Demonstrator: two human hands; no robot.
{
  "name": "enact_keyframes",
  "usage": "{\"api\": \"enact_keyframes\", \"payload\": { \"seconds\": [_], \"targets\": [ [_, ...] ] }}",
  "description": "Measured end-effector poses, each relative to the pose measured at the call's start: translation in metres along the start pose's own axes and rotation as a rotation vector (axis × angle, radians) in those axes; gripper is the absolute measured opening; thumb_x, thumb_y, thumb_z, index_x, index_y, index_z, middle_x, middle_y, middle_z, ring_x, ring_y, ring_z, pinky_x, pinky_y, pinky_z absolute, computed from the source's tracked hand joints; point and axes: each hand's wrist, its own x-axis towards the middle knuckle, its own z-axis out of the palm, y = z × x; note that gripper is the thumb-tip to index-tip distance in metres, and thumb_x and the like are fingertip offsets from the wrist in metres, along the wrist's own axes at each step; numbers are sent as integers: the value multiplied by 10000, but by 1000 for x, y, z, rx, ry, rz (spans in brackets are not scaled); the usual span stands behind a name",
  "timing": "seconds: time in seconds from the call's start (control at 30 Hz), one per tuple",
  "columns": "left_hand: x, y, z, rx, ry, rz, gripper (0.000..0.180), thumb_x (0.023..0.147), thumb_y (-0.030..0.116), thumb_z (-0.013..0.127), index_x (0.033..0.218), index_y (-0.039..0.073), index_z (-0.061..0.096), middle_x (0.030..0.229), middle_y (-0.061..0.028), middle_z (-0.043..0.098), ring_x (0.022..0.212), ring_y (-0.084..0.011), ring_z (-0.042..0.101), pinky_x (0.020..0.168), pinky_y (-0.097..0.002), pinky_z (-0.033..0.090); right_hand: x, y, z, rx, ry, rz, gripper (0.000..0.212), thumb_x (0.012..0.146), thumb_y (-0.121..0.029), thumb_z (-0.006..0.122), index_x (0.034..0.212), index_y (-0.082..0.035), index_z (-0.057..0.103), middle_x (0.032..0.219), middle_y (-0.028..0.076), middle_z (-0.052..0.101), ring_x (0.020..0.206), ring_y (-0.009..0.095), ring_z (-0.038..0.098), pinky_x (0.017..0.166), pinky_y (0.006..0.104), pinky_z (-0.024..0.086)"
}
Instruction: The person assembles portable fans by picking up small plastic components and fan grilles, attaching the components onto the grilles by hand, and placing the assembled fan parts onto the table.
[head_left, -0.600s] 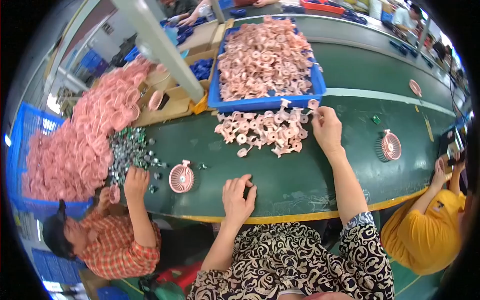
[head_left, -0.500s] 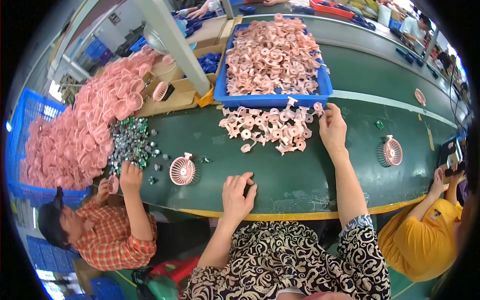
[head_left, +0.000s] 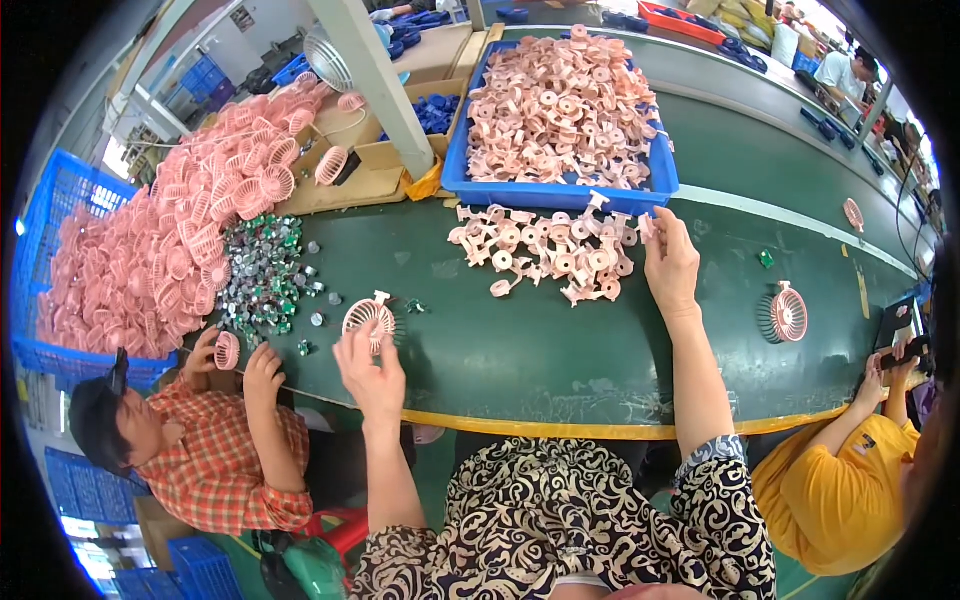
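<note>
My left hand [head_left: 374,372] is over the near side of a round pink fan housing [head_left: 371,311] with a small stem at its top. Its fingers are bent and apart at the ribs; whether they touch is unclear. My right hand [head_left: 672,262] pinches a small pink plastic bracket [head_left: 647,229] between thumb and fingertips, just below the blue tray's front right corner. To the left of that hand lies a loose heap of similar pink brackets [head_left: 545,245] with round discs and short stems. Tiny green-and-metal parts [head_left: 415,306] lie beside the housing.
A blue tray [head_left: 560,197] piled with pink brackets stands beyond the loose heap. Ribbed pink covers [head_left: 170,240] and small metal parts [head_left: 265,270] are massed at left, near a co-worker in a checked shirt. Another housing [head_left: 789,314] sits at right, towards a person in yellow.
My left hand has moved left and away from the table edge to the fan housing. My right hand stays near the tray corner with the bracket. The view has shifted slightly.
</note>
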Motion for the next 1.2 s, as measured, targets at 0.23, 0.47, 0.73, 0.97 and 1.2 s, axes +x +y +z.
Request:
{"api": "enact_keyframes", "payload": {
  "seconds": [0.23, 0.47, 0.73, 0.97, 1.2],
  "targets": [
    [24, -46, -4, 263, 149, 50, 439, 829, -12, 657, 1261, 68, 667, 1407, -239, 539, 1293, -454, 491, 1100, -540, 385, 2, 0, 3, -28, -6, 25, 302, 1008, -64, 656, 1310, -52, 668, 968, 155, 728, 804, 191, 706, 743, 337, 568],
    [21, -58, -5, 253, 94, -51, 492, 834, 29, 686, 1320, 105, 653, 1504, -298, 428, 1361, -495, 422, 1144, -558, 356, -3, 17, 2, 133, -68, 256, 355, 1076, -104, 587, 1429, -62, 593, 1135, 125, 766, 888, 113, 705, 753, 265, 555],
    [4, -22, -9, 142, -221, -168, 241, 877, 160, 751, 1105, 81, 753, 1243, -176, 660, 1047, -375, 699, 911, -438, 570, -9, 48, -28, 280, -45, 433, 508, 1078, -156, 600, 1565, -96, 472, 1070, 73, 736, 776, 55, 614, 612, 202, 483],
    [-26, 51, -16, -66, -519, -204, 188, 923, 218, 741, 1058, 92, 777, 1001, -143, 712, 856, -344, 712, 759, -423, 570, -20, 107, -48, 143, -218, 657, 542, 995, -95, 659, 1521, -112, 531, 973, 43, 712, 726, 76, 621, 625, 244, 515],
    [-56, 104, -1, -713, -1142, -158, 503, 959, 149, 765, 1423, 76, 587, 850, -46, 698, 685, -100, 634, 623, -280, 512, -17, 88, -46, -418, -219, 369, 530, 936, -325, 735, 1438, -201, 616, 1244, 152, 662, 1108, 330, 671, 946, 426, 538]
  ]
}}
